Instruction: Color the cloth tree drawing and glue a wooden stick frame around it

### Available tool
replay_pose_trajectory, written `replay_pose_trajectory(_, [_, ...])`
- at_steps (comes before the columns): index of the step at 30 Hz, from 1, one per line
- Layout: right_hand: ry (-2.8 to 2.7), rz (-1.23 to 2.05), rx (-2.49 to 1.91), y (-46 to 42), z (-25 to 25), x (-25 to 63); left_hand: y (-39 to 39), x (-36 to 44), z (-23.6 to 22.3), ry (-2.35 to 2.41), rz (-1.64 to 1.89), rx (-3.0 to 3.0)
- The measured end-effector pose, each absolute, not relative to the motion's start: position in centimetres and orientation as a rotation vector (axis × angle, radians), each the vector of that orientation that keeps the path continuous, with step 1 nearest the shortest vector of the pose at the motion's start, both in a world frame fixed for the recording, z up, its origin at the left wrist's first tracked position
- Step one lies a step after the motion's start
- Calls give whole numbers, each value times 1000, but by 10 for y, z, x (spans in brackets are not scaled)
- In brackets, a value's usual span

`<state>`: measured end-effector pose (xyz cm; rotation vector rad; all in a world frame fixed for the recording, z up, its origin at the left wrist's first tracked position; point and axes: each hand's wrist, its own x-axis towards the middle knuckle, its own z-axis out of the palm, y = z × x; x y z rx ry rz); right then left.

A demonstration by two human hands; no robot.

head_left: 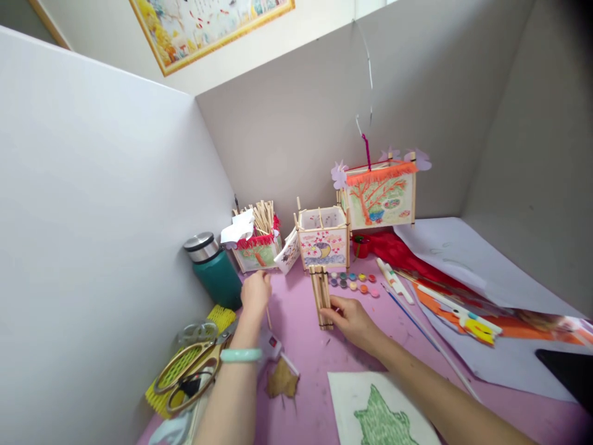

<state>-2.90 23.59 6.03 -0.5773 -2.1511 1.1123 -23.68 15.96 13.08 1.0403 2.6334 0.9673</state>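
My right hand (351,319) is closed around the lower end of a bundle of thin wooden sticks (320,292) that stands upright on the pink table (303,337). My left hand (255,292) is closed in a pinch on a single thin stick (268,316), just in front of a small box full of sticks (257,242). A pale green bangle (241,355) sits on my left wrist. Right behind the bundle stands an unfinished square paper lantern (323,238) with a painted side.
A finished lantern with orange fringe (380,193) hangs on a wire at the back. A strip of paint pots (353,282), brushes (395,279), a teal flask (214,269), scissors (188,369), a glue gun (269,343), a green-painted sheet (378,413) and coloured papers (463,309) surround my hands. Grey partition walls close in three sides.
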Motion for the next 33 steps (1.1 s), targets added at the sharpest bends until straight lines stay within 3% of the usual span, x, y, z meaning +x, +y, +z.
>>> replay_pose_trajectory(7, [-2155, 1096, -573, 233, 63, -28, 173, -284, 103, 2908, 389, 809])
replay_pose_trajectory(14, [-2153, 1085, -574, 233, 63, -28, 174, -281, 114, 2926, 268, 886])
replay_pose_trajectory(23, [-2152, 1114, -573, 235, 62, -28, 147, -225, 182, 2826, 805, 1317])
replay_pose_trajectory(26, [-2144, 1113, -574, 236, 61, -28, 145, -197, 174, 2160, 1331, 1322])
replay_pose_trajectory(29, [-2142, 1121, -561, 236, 62, -27, 148, -178, 153, 1829, 1453, 1213])
replay_pose_trajectory(33, [-2142, 1146, -543, 234, 65, -27, 150, -167, 130, 1778, 1463, 1187])
